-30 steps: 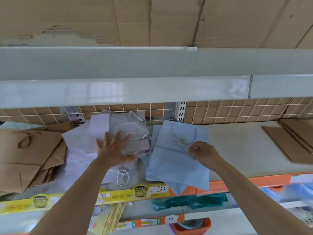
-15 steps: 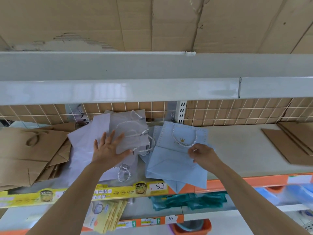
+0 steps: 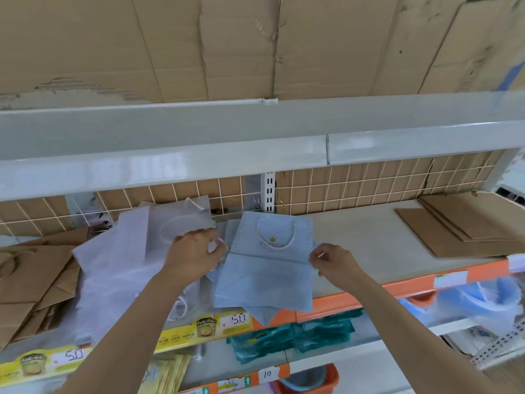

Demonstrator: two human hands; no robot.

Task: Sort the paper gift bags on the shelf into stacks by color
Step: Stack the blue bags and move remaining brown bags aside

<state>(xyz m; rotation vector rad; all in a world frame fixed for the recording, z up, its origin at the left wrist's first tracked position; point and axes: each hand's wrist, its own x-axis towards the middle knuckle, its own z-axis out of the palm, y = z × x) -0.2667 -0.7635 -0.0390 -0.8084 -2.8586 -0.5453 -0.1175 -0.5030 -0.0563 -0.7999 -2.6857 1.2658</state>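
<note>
A light blue gift bag point(image 3: 267, 277) with a gold crown logo and a white rope handle lies flat on top of other blue bags at the shelf's middle. My right hand point(image 3: 332, 263) pinches its right edge. To its left lies a loose heap of pale grey bags point(image 3: 119, 251), blurred. My left hand point(image 3: 196, 251) curls its fingers round the right edge of the top grey bag point(image 3: 181, 220), near a rope handle. Brown kraft bags point(image 3: 34, 280) are heaped at the far left, partly under the grey ones.
A flat stack of brown kraft bags point(image 3: 468, 226) lies at the shelf's right end, with bare shelf board point(image 3: 355, 237) between it and the blue bags. A wire grid point(image 3: 369, 183) backs the shelf. The upper shelf point(image 3: 199, 155) hangs low overhead. Price strips line the front edge.
My left hand has gone from lying flat on the grey bag to gripping its right edge, closer to the blue bag. My right hand stays at the blue bag's edge.
</note>
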